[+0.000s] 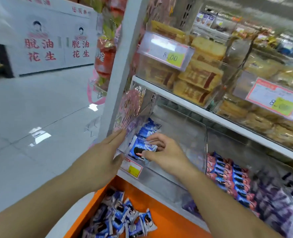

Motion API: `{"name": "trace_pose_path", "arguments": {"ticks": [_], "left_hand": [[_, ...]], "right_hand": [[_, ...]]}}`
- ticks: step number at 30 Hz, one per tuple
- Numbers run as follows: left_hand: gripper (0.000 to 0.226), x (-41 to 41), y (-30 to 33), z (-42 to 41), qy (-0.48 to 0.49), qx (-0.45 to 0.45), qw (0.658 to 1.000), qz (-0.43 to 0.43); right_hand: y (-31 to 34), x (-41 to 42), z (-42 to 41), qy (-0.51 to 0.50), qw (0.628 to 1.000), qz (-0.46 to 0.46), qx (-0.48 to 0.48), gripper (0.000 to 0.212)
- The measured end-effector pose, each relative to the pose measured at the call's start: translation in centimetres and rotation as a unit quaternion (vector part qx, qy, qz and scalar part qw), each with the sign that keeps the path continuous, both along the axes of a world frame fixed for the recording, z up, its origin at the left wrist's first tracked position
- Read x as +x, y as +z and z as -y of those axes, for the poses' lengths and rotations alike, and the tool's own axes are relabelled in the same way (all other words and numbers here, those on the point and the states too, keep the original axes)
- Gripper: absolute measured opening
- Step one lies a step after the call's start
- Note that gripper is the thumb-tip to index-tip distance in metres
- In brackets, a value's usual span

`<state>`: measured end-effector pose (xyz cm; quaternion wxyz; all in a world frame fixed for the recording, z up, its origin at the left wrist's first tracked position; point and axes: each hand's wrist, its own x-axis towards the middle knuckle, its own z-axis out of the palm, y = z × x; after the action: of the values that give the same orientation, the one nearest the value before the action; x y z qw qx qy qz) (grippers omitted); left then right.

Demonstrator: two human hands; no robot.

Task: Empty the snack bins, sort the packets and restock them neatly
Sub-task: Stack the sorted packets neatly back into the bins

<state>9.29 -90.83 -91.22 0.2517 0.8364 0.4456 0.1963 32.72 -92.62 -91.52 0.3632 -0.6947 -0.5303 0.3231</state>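
Two hands are working at a clear bin point(185, 134) on a white store shelf point(211, 115) above a pale tiled floor point(39, 109). We are laying our left hand point(104, 157) flat, fingers straight, against the bin's left wall. Our right hand point(161, 150) is reaching inside the bin, pinching a blue packet point(142, 148) resting on a few others. Below the bin, loose blue packets point(123, 219) are lying in an orange tray point(168, 220). Above the bin, a price tag point(166, 52) is reading 8.00.

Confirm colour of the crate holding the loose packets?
Orange crate, head view.
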Motion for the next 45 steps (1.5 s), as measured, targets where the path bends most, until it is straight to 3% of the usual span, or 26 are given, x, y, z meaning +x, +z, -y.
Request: {"name": "trace_pose_path", "arguments": {"ticks": [13,25,31,39,45], "left_hand": [[0.075,-0.3,-0.7,-0.3,0.002,0.018,0.999,0.038],[0.076,-0.3,-1.0,-0.4,0.003,0.011,0.999,0.035],[0.076,-0.2,-1.2,-0.5,0.006,0.013,0.999,0.033],[0.076,-0.2,-1.0,-0.4,0.011,0.004,1.0,0.027],[0.076,-0.2,-0.9,-0.3,0.012,-0.005,1.0,0.028]], "right_hand": [[-2.1,-0.6,-1.6,0.061,0.987,0.15,0.005,0.035],[-1.3,0.5,-1.2,0.073,0.994,0.051,-0.056,0.02],[-1.9,-0.5,-0.8,0.055,0.994,0.086,-0.039,0.009],[-1.6,0.4,-1.1,0.025,0.998,0.045,-0.046,0.033],[-1.4,0.1,-1.0,0.027,0.994,0.099,-0.044,0.024]]}}
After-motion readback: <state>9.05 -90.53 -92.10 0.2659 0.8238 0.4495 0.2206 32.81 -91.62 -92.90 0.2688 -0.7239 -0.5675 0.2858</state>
